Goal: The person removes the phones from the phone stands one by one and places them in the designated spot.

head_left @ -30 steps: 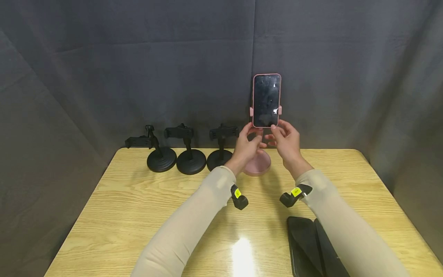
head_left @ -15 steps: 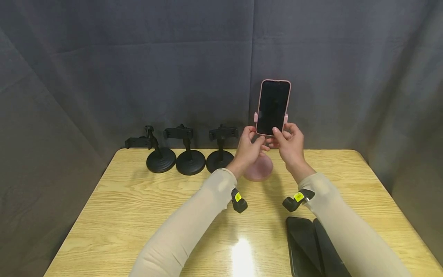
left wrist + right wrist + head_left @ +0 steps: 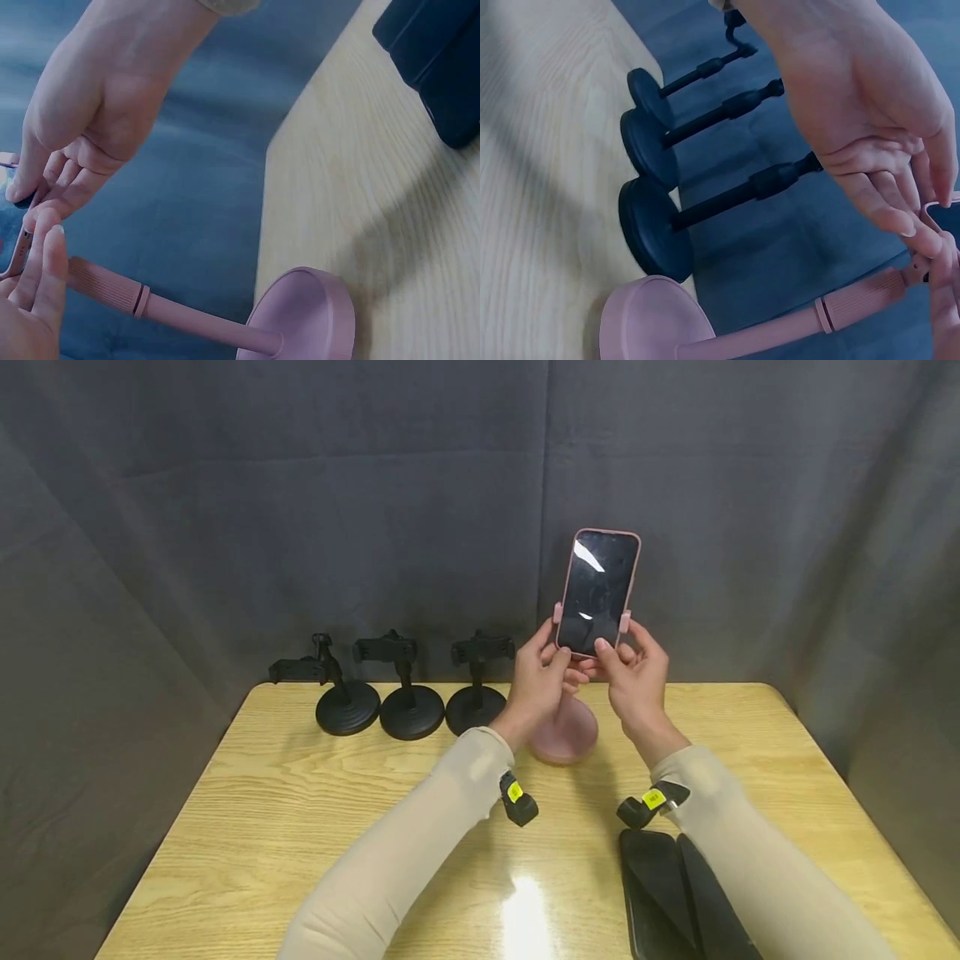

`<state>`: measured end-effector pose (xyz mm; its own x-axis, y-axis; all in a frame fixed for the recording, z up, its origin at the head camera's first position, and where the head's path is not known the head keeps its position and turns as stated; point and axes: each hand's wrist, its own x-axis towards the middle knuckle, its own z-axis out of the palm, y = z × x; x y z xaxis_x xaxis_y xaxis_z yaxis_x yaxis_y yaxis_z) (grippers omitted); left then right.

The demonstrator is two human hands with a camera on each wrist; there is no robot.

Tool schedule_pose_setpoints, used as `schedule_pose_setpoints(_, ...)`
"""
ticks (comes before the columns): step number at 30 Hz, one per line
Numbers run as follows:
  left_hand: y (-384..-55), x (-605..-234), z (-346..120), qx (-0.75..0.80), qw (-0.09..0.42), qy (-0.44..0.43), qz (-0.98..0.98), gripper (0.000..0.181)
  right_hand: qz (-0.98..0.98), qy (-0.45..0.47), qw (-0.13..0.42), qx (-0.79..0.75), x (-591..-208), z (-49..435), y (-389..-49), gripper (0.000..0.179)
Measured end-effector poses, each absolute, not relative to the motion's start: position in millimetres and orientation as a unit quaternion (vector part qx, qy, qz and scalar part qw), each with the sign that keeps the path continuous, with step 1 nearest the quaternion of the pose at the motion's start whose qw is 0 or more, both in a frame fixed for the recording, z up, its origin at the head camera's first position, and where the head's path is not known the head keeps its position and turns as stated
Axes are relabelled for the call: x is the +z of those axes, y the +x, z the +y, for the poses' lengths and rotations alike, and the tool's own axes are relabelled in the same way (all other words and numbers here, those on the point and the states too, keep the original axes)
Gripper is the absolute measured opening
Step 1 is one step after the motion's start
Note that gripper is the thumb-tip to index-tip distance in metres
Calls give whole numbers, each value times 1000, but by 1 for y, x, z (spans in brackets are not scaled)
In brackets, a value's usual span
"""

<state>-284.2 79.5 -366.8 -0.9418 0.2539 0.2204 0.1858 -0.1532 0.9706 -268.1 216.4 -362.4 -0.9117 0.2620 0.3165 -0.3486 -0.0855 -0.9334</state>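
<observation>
A smartphone in a pink case sits upright in the clamp of a pink phone stand, leaning slightly to the right. My left hand holds its lower left corner, thumb at the bottom edge of the screen. At the lower right corner, my right hand grips it with the thumb on the screen and fingers behind. In the left wrist view, the stand's ribbed column runs from the round base up to just below my fingers. The clamp's back is hidden behind the phone.
Three black phone stands line the table's back edge on the left. Two dark phones lie side by side at the front right, partly under my right forearm. A grey curtain hangs behind the wooden table.
The phone and pink stand have come nearer and slightly right, and the phone has tilted to the right. My left thumb has moved onto the phone's lower edge; my right thumb lies farther onto the screen.
</observation>
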Motion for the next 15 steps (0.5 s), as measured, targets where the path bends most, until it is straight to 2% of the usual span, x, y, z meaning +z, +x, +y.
schedule_pose_setpoints(8, -279, -348, 70, 723, -15, 186, 665, 48, -639, 56, 206, 739, -349, 216, -251, 41)
schedule_pose_setpoints(15, -278, -344, 55, 718, -18, 202, 666, 41, -627, 94, 190, 749, -344, 216, -239, 42)
